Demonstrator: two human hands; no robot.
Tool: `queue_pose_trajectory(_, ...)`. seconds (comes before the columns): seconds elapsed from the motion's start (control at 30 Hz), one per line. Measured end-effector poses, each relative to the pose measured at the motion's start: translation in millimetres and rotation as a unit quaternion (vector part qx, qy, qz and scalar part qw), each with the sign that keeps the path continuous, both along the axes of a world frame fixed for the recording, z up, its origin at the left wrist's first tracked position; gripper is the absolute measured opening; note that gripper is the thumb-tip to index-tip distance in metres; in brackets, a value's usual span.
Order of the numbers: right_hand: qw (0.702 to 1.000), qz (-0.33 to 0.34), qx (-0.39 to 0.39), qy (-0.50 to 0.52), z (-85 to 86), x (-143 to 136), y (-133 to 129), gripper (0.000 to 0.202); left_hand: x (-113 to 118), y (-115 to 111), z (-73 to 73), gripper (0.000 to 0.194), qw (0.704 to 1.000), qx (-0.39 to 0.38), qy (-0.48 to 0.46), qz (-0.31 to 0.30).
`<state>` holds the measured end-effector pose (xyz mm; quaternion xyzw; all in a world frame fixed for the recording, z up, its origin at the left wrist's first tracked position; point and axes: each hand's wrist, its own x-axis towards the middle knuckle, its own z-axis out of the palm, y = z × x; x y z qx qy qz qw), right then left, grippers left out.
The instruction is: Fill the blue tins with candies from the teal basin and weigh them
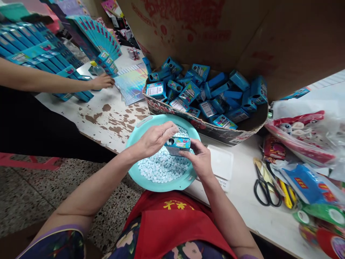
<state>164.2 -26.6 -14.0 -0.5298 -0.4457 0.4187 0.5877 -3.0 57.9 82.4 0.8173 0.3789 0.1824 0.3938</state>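
Note:
My right hand (201, 158) grips a small blue candy box (179, 144), tilted, with a dark round hole at its left end. Close to that hole is my left hand (159, 136), its fingers drawn together and dusted with white powder. Whatever those fingers hold, if anything, is hidden. Both hands are above a turquoise basin (134, 172), which contains many small pale blue candies (161, 169). Behind the basin, a cardboard carton (207, 127) holds a jumbled heap of similar blue boxes (190, 92).
A white scale (221, 162) sits right of the basin. Farther right lie black-handled scissors (265, 189), a yellow cutter (288, 194) and plastic packets (309, 183). On the left, another person's hand (104, 82) rests by silvery sheets (132, 84) and stacked blue display boxes (40, 54).

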Motion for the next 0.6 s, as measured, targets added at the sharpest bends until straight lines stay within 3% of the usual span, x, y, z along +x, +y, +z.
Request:
queue_pose_trajectory(0.17, 1.000, 0.006, -0.001, -0.009, -3.0, -2.1, 2.2, 0.043, -1.7, 0.3, 0.4, 0.034, 1.000, -0.013, 0.019, -0.012)
queue_pose_trajectory(0.23, 1.000, 0.004, 0.000, -0.006, -3.4, -0.6, 1.0, 0.044, -5.9, 2.7, -2.0, 0.036, 1.000, 0.001, 0.020, 0.011)
queue_pose_trajectory(0.33, 0.999, -0.028, 0.016, -0.008, -1.5, 6.2, -3.6, 0.042, -18.5, 7.0, -13.5, 0.040, 0.996, 0.018, 0.070, 0.050)
queue_pose_trajectory(0.43, 0.996, -0.055, 0.043, -0.047, 5.4, 15.1, -8.4, 0.038, -31.0, 6.5, -29.6, 0.036, 0.986, 0.060, 0.156, 0.020)
queue_pose_trajectory(0.5, 0.994, -0.055, 0.050, -0.083, 11.2, 19.6, -9.6, 0.036, -33.8, 1.4, -35.7, 0.040, 0.987, 0.088, 0.133, 0.001)
queue_pose_trajectory(0.6, 0.991, -0.051, 0.046, -0.112, 14.7, 21.2, -7.7, 0.034, -28.0, -10.4, -35.1, 0.042, 0.995, 0.100, 0.019, -0.015)
